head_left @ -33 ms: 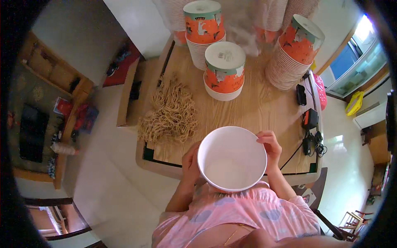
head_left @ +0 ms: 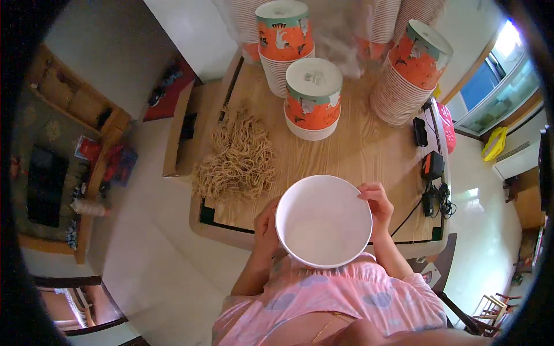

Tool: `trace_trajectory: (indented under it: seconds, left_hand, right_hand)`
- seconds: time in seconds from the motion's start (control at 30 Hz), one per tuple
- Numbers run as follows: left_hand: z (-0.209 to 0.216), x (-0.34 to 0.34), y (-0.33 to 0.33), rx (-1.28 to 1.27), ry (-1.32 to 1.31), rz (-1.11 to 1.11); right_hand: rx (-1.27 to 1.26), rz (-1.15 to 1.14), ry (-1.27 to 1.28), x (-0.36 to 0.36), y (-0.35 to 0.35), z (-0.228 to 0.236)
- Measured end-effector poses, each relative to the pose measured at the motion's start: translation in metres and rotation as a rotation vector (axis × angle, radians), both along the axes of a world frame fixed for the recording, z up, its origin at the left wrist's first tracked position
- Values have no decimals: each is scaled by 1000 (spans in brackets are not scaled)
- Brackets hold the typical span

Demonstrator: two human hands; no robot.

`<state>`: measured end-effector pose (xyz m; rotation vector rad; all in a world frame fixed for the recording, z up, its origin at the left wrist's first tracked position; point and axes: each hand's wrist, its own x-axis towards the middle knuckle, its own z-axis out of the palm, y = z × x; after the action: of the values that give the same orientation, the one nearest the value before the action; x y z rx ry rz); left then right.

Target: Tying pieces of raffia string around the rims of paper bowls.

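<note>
Well, left hand [head_left: 266, 224]: pressed to the left outer side of the tub, gripping it; how far the fingers wrap underneath is hidden.
Right hand [head_left: 378, 209]: grasping the tub at its upper right, fingers bent at the rim.
White-lined tub [head_left: 323, 222]: held between both hands at the near edge of the table, just in front of the body, its round mouth facing up toward the head; the inside shows plain white, and a sliver of orange outer wall peeks out below the near rim.
Pink shirt [head_left: 358, 297]: directly behind the tub, with grey-blue spots and a gathered band.
Twine bundle [head_left: 242, 158]: a loose tan heap on the table, beyond the left hand and near the left edge.
Short stack [head_left: 313, 106]: upside-down orange and green tubs, straight beyond the held one.
Tall stacks: one behind to the left [head_left: 284, 43], another to the right [head_left: 411, 72], both upside down, the right one leaning in view.
Clear plastic [head_left: 337, 40]: crumpled at the far end.
Black adapter [head_left: 431, 167]: by the right edge, with a coiled cable [head_left: 444, 202] nearby.
Wooden table [head_left: 363, 153]: light-grained, under all these stacks.
</note>
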<state>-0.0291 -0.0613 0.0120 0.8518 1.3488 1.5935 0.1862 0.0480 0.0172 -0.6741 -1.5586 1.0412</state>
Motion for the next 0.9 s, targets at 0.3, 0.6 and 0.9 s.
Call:
trace_trajectory:
  seconds: [0.3,0.6,0.9]
  left_hand:
    - [-21,-14,17,-262,-146,146]
    - [-7,-9,11,-27,-356,55]
    - [28,-9,20,231,59,-113]
  right_hand:
    - [379,-45,-175,7,-7,24]
    - [576,2,-314,6,-11,33]
    - [337,-200,-140,-4,-8,5]
